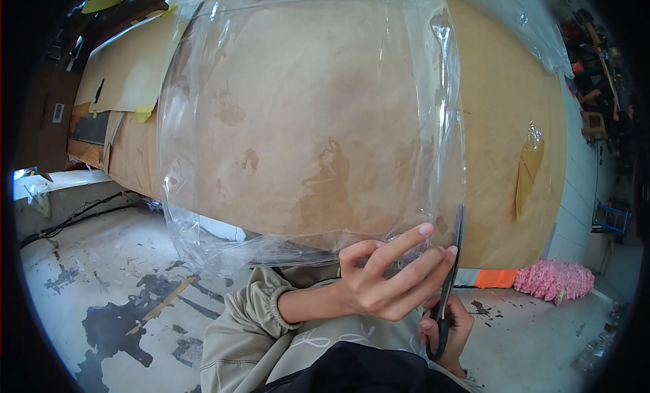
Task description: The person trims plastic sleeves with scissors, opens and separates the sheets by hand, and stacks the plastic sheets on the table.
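A clear plastic sheet [311, 122], layered and creased at its edges, lies over brown board. My left hand [389, 274] reaches across its near right corner with fingers stretched out and spread, the fingertips on the plastic. Crumpled film shows between the fingers; whether any of it is pinched underneath is hidden. My right hand [457, 328] is closed around the handles of dark scissors [451, 278], low and close to my body. The blades point away from me along the sheet's right edge, just beside my left fingertips, and look nearly closed.
Brown board [511, 162] extends right, with a loose tape flap [529, 169] on it. More clear film [518, 27] lies at the far right. A pink fluffy bundle [555, 281] rests beyond the near right corner. Dark cables [74, 220] run along the left; the floor [122, 312] has worn paint.
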A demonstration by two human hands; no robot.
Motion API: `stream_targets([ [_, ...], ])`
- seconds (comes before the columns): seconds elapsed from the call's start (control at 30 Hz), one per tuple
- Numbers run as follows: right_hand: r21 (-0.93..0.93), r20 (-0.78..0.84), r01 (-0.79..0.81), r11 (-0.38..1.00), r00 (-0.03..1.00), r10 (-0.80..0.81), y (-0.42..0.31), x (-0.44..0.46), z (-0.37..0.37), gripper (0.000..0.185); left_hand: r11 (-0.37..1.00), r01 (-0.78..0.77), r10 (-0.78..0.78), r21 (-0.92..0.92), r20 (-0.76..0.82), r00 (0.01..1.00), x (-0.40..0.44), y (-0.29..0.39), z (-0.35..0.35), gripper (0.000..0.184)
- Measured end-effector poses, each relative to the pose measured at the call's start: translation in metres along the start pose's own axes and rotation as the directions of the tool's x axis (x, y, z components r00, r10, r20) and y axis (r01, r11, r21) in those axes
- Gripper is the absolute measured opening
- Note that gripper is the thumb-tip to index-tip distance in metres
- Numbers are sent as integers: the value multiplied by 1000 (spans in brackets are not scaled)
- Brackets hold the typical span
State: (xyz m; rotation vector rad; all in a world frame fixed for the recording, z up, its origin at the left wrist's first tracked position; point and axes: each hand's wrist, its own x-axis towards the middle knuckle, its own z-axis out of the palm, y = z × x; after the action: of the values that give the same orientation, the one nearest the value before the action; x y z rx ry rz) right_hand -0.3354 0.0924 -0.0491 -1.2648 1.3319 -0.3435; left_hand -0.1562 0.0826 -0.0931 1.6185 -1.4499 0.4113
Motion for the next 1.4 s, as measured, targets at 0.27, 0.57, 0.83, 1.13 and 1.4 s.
stream_targets([
  [0.27, 83, 16, -10, 996, 1000, 9, -3, 2, -5, 44, 1000, -5, 5, 6, -5, 1000, 1, 0, 0, 23],
  [0.57, 94, -9, 3, 996, 1000, -3, -9, 8, 2, 45, 1000, -10, 10, 1, -8, 1000, 0, -1, 0, 21],
  [0.83, 72, -39, -17, 997, 999, 20, -8, 7, 1, 42, 1000, -9, 9, 0, -9, 1000, 2, -2, 0, 22],
  [1.13, 4, -53, -47, 999, 998, 47, -16, 4, -1, 39, 1000, -8, 8, -1, -14, 1000, 0, -2, 2, 23],
  [1.4, 22, -94, 14, 1000, 995, -12, -9, 5, 5, 43, 1000, -18, 18, 3, 5, 1000, -1, -2, 0, 23],
])
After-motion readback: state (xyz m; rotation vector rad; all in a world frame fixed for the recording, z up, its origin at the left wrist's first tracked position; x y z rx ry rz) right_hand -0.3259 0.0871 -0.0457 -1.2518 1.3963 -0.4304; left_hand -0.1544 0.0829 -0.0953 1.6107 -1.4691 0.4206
